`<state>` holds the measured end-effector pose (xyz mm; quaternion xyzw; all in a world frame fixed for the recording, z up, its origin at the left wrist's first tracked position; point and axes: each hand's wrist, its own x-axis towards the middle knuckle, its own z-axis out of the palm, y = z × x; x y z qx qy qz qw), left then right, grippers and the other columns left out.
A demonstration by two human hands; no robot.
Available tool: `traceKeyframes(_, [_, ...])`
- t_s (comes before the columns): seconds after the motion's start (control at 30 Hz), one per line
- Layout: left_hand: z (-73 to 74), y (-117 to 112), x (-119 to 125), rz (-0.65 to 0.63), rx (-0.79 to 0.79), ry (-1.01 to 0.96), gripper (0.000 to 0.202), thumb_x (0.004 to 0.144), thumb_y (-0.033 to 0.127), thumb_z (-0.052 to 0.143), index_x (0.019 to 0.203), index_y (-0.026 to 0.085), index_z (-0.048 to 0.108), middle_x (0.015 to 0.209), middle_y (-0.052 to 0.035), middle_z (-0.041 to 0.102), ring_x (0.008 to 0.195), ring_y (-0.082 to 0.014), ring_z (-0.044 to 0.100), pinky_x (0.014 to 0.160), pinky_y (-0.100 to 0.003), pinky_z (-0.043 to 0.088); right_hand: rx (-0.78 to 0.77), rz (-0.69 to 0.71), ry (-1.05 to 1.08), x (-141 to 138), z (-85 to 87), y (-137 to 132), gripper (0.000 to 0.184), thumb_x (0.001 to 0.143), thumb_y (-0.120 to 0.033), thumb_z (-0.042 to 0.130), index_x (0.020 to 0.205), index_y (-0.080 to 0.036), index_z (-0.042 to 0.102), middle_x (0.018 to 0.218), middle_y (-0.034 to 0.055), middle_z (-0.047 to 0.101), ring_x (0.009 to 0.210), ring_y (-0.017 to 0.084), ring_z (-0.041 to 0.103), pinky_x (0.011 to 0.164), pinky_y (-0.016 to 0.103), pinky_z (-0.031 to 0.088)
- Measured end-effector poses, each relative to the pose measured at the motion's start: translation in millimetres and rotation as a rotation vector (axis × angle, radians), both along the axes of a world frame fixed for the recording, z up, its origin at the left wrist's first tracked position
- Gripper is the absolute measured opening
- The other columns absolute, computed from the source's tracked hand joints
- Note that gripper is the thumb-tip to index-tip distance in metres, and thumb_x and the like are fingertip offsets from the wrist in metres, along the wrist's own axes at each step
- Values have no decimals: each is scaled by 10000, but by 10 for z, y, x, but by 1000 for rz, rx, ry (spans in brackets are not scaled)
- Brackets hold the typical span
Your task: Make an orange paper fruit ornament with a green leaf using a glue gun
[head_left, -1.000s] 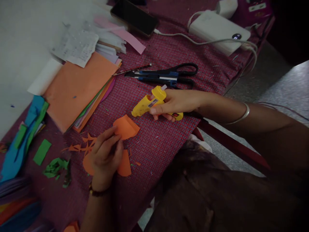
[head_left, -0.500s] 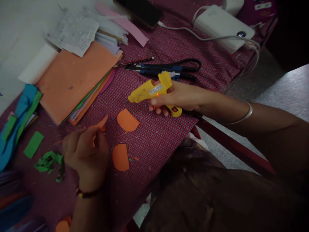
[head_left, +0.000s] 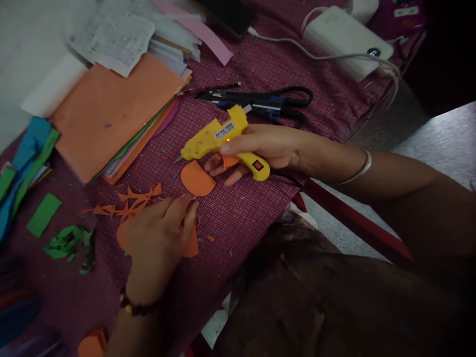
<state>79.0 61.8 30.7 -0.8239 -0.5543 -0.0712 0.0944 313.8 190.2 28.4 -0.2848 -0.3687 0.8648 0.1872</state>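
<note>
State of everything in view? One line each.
glue gun: gripped in right hand, light lit, stick protruding at back
left hand: over orange pieces, grip hidden
rounded orange piece: on the cloth
green scrap: crumpled
green rectangle: flat
scissors: lying down
phone: screen dark

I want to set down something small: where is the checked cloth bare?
Apart from tiny scraps, between the scissors and the white cable, and below the glue gun, between the orange cutouts and the near table edge. Crowded: around the left hand, with orange offcuts and, further left, green paper.
</note>
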Motion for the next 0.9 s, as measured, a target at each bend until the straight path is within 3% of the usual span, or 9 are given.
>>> traceKeyframes(0.23, [-104,94,-58,-174,-42,5,259,944,199,509,1149,205,667,1042,-87,721,867,-249,668,701,-361,489,-5,55,42,35,-78,27,120,925,-198,595,996,-111,638,963,86,720,819,155,714,738,286,621])
traceKeyframes(0.43, [-125,131,-56,-197,-17,-10,237,928,172,525,1109,171,676,988,-101,723,832,-243,664,701,-357,508,31,103,110,52,-111,30,190,866,-249,688,976,-106,627,921,69,712,849,130,697,776,232,601])
traceKeyframes(0.57, [-127,123,16,-194,-8,-84,227,909,174,548,1091,185,684,909,-73,707,807,-219,652,704,-332,509,41,103,100,40,-79,12,121,870,-200,666,937,-107,628,879,51,703,852,124,685,768,210,596])
traceKeyframes(0.67, [-113,122,142,-142,-49,-170,190,907,181,550,1034,173,691,873,-66,694,806,-206,646,731,-319,506,38,91,81,31,-71,7,85,881,-161,632,936,-97,628,861,49,697,827,119,678,762,211,598])
traceKeyframes(0.77, [-96,152,290,-13,-118,-234,173,912,214,541,976,179,698,893,-66,698,820,-209,651,748,-327,499,36,72,74,25,-79,3,94,879,-156,631,948,-93,631,869,57,699,803,117,678,768,232,603])
traceKeyframes(0.9, [-77,213,445,156,-169,-194,173,909,285,555,924,182,694,899,-72,696,819,-224,651,731,-336,486,34,65,69,12,-92,-6,87,904,-151,581,936,-96,640,842,46,690,768,110,671,751,237,609])
